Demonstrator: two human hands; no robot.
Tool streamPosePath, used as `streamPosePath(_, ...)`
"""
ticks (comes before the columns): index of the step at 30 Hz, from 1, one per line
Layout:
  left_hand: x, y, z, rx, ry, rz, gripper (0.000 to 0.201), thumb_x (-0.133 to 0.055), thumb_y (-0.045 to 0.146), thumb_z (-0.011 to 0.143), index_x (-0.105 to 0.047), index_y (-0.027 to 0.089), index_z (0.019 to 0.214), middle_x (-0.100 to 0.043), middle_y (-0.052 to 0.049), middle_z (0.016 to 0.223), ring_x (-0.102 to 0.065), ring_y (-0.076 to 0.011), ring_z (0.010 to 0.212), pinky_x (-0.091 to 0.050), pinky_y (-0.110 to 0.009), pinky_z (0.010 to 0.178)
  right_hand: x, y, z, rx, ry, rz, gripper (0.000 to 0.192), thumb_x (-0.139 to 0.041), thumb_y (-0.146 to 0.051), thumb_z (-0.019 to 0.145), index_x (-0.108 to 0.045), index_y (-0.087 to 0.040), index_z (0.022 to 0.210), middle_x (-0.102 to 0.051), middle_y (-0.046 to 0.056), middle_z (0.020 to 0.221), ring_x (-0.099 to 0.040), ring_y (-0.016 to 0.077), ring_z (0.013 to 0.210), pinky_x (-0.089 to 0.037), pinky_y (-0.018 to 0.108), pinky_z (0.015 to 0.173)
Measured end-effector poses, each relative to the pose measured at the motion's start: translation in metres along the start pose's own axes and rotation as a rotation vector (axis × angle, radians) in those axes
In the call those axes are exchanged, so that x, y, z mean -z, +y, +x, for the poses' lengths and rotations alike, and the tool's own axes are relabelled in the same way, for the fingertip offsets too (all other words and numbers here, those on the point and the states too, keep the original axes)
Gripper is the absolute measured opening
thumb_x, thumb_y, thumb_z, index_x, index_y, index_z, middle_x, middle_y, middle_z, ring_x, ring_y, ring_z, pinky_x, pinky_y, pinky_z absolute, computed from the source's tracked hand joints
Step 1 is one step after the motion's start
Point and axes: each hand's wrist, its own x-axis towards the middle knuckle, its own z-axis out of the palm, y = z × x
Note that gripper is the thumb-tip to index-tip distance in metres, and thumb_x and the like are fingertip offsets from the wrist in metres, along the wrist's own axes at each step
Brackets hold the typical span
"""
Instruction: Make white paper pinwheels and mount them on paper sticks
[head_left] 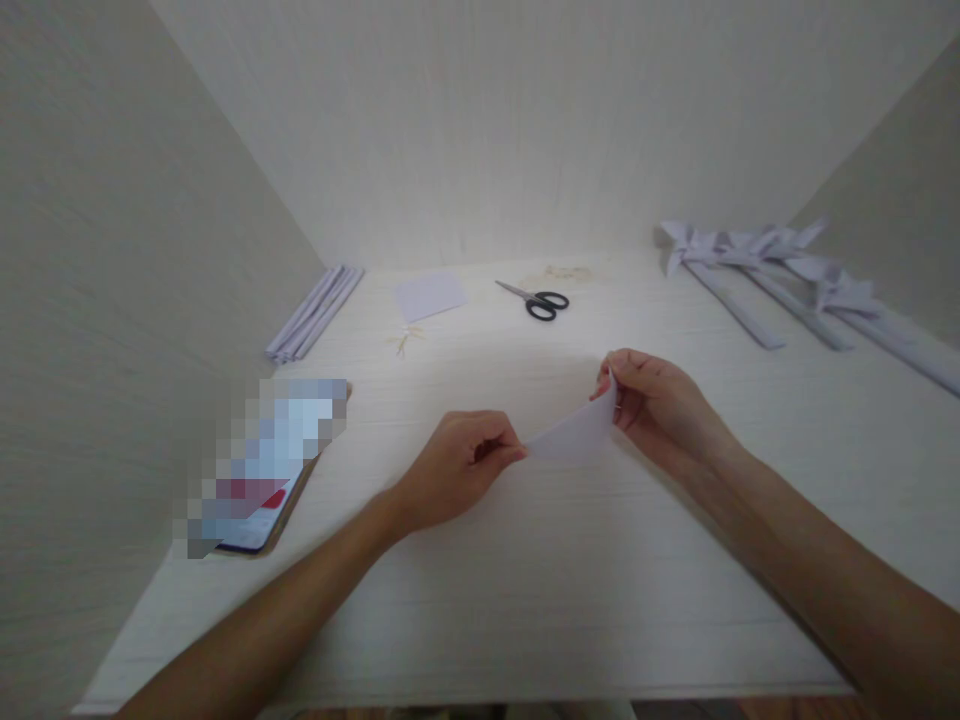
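A folded, roughly triangular piece of white paper is stretched between my two hands above the table. My left hand pinches its left tip between thumb and fingers. At its right end, my right hand grips the upper corner, with the thumb over the paper and the other fingers curled behind. Scissors with black handles lie beyond the hands, their blades pointing left. A flat sheet of white paper rests left of the scissors.
Rolled paper sticks lie at the back left, above a phone whose screen is blurred. Paper pinwheels on sticks occupy the back right. Small pale strips lie near the sheet. Walls enclose the white table.
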Motion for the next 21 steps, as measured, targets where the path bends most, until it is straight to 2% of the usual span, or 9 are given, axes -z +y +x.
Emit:
streamPosePath(3,-0.002,0.002,0.003,0.027,-0.015,-0.001,0.023,-0.047,0.025,0.076,-0.046,0.014,0.056,-0.043,0.004,0.051,-0.037,-0.0063,0.050,-0.028,-0.018,0.048,-0.003,0.002,0.005,0.207,0.077,-0.146,0.015,-0.051,-0.025,0.071,-0.046,-0.018,0.058,-0.049,-0.003,0.050,-0.045,0.0081,0.044,-0.034,0.022,0.044)
streamPosePath(7,-0.004,0.011,0.008,0.036,0.020,-0.010,0.022,-0.044,0.024,0.077,-0.043,0.015,0.057,-0.040,0.005,0.053,-0.036,-0.0063,0.051,-0.028,-0.018,0.048,-0.010,-0.001,0.017,0.549,0.273,-0.437,0.014,-0.049,-0.028,0.073,-0.050,-0.020,0.062,-0.039,-0.004,0.050,-0.034,0.0084,0.043,-0.026,0.023,0.041)
streamPosePath(9,-0.003,0.013,0.009,0.022,0.042,-0.027,0.022,-0.043,0.025,0.078,-0.042,0.015,0.057,-0.039,0.005,0.053,-0.036,-0.0064,0.051,-0.028,-0.018,0.049,-0.015,-0.006,0.022,0.590,0.303,-0.449,0.014,-0.048,-0.026,0.073,-0.050,-0.020,0.061,-0.038,-0.004,0.050,-0.032,0.0083,0.043,-0.024,0.023,0.041)
streamPosePath(12,0.002,0.009,0.008,-0.021,0.068,-0.058,0.024,-0.042,0.026,0.078,-0.040,0.016,0.057,-0.039,0.005,0.054,-0.036,-0.0068,0.053,-0.029,-0.019,0.050,-0.019,-0.015,0.024,0.430,0.220,-0.309,0.014,-0.049,-0.021,0.069,-0.049,-0.019,0.055,-0.040,-0.003,0.050,-0.033,0.0077,0.042,-0.024,0.022,0.040)
streamPosePath(16,0.007,-0.003,0.006,-0.063,0.053,-0.021,0.024,-0.042,0.027,0.079,-0.041,0.016,0.057,-0.039,0.004,0.055,-0.036,-0.0075,0.054,-0.029,-0.020,0.052,-0.016,-0.018,0.021,0.184,0.062,-0.155,0.015,-0.051,-0.020,0.065,-0.048,-0.017,0.051,-0.053,0.000,0.056,-0.045,0.0084,0.048,-0.033,0.022,0.044)
streamPosePath(21,0.009,-0.008,0.006,-0.076,-0.056,-0.094,0.023,-0.044,0.026,0.077,-0.041,0.015,0.056,-0.039,0.004,0.054,-0.035,-0.0072,0.054,-0.028,-0.020,0.051,-0.008,-0.009,0.015,0.037,0.050,-0.029,0.015,-0.054,-0.019,0.065,-0.048,-0.016,0.052,-0.055,0.000,0.051,-0.046,0.0071,0.045,-0.036,0.020,0.044)
